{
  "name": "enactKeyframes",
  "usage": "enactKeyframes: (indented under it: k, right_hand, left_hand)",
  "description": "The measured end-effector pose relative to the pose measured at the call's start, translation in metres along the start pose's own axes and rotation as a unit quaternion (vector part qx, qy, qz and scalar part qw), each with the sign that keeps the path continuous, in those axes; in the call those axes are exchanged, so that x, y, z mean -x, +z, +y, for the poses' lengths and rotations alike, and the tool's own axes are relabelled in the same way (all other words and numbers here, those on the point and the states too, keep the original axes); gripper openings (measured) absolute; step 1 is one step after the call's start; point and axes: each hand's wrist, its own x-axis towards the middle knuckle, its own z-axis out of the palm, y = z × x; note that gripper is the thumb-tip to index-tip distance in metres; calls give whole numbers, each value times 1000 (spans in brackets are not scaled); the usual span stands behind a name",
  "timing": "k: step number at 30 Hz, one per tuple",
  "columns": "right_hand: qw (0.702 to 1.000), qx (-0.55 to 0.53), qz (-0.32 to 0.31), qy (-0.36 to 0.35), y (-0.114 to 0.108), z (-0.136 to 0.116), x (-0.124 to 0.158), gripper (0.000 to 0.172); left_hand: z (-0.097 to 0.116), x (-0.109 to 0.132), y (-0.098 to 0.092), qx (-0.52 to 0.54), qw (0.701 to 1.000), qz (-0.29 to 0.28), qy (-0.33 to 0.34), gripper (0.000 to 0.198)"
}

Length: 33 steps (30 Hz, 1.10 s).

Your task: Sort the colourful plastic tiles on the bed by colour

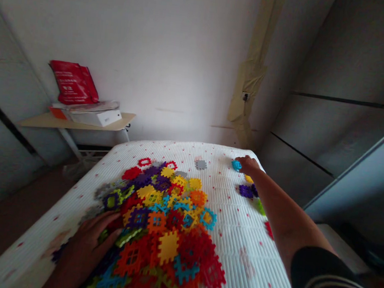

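A big heap of coloured plastic interlocking tiles [165,222] lies on a white ribbed mattress [237,246]. My left hand [91,238] rests flat on the heap's left edge, fingers stretched out over the tiles. My right hand [247,164] reaches far out to the mattress's back right corner, its fingers closed on a light blue tile [236,165]. Beside that arm lie a purple tile [245,191], a yellow one [249,179] and a green one [260,207]. A grey tile [201,164] lies alone near the far edge.
A small wooden side table [76,122] stands at the back left, bearing a white box [96,117] and a red bag [73,82]. White walls close the back; grey panels [347,130] run along the right. Brown floor shows at the left.
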Motion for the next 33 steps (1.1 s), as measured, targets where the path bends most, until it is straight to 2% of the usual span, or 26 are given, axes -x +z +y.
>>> enactKeyframes:
  k: [4, 8, 11, 15, 19, 21, 24, 28, 31, 33]
  right_hand:
    - [1000, -2, 24, -19, -8, -5, 6, 59]
    - [991, -36, 106, -73, -14, -22, 23, 59]
    - [976, -93, 123, -157, -10, -46, 52, 55]
    - [957, -147, 97, -231, 0, -87, 103, 47]
    - [944, -191, 83, -255, 9, -121, 139, 37]
    - [939, -207, 97, -256, 12, -130, 148, 32]
    - [937, -225, 130, -234, 19, -135, 154, 33]
    - [938, -234, 156, -201, 26, -138, 156, 33]
    - [939, -234, 169, -189, 28, -141, 155, 33]
    - [939, -230, 177, -185, 28, -143, 155, 33]
  left_hand:
    - [6, 2, -4, 2, 1000, 6, 4, 45]
    - [14, 3, -9, 15, 1000, 9, 5, 42]
    - [18, 4, -12, 30, 999, 5, 15, 38]
    - [23, 5, -16, 48, 998, 0, 28, 32]
    - [30, 5, -22, 77, 997, -21, 25, 30]
    - [33, 4, -26, 83, 996, -25, 29, 30]
    - [36, -1, -36, 63, 997, -4, 41, 30]
    - [46, -22, -52, 24, 999, -1, 21, 30]
    - [56, -54, -58, -33, 999, -33, -8, 31]
    - [61, -79, -54, -59, 997, -48, -28, 30]
